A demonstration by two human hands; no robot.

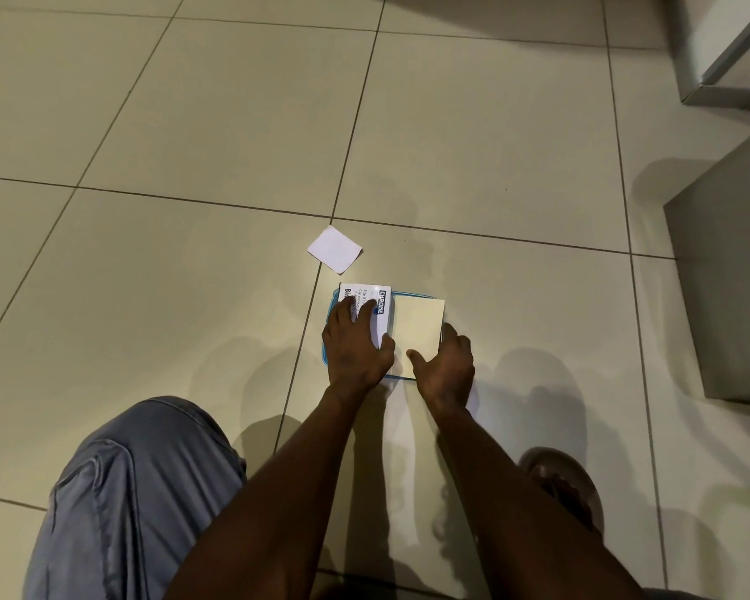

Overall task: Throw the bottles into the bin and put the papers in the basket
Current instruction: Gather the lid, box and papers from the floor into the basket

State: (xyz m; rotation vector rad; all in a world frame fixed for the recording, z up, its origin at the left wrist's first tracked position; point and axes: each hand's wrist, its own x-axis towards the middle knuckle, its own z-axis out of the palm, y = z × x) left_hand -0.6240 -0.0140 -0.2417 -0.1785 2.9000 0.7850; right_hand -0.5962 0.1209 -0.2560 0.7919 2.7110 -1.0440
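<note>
A shallow blue-rimmed basket (332, 296) sits on the tiled floor in front of me. Inside it lie a white printed paper (379, 307) on the left and a plain cream paper (418, 326) on the right. My left hand (356, 344) presses down on the printed paper, fingers spread over it and thumb at its right edge. My right hand (444, 365) holds the cream paper, thumb on top and fingers along its right edge. A small white square paper (335, 249) lies loose on the floor just beyond the basket. I see no bottles or bin.
My bent knee in grey-blue trousers (131, 491) is at the lower left, and my sandalled foot (563, 487) at the lower right. A grey cabinet or furniture block (728, 275) stands at the right, another (728, 49) at the top right.
</note>
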